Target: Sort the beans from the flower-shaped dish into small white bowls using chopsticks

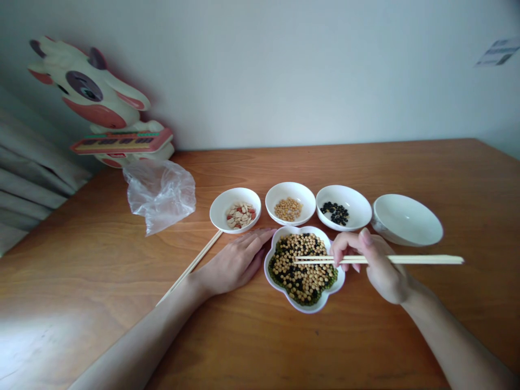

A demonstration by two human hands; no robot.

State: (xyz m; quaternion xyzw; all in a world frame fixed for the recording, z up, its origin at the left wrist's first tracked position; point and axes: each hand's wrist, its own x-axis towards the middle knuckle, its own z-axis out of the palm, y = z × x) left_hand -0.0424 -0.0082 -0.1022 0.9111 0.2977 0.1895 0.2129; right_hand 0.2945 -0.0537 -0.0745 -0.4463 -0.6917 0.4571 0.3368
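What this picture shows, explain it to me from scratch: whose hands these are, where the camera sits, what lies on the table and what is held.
There is no machine here: these are one person's bare hands, seen from a camera worn on that person's head, looking forward and down. The right hand holds a pair of pale chopsticks, tips over a scalloped bowl of mixed beans: yellow, black and green. The left hand lies beside that bowl on the wooden table, with nothing visible in its grip. Behind stand four round white bowls; from the left, the first three hold pale flat seeds, soybeans and black beans. Further left are other chopsticks, a clear plastic bag and a cow-shaped toy keyboard.
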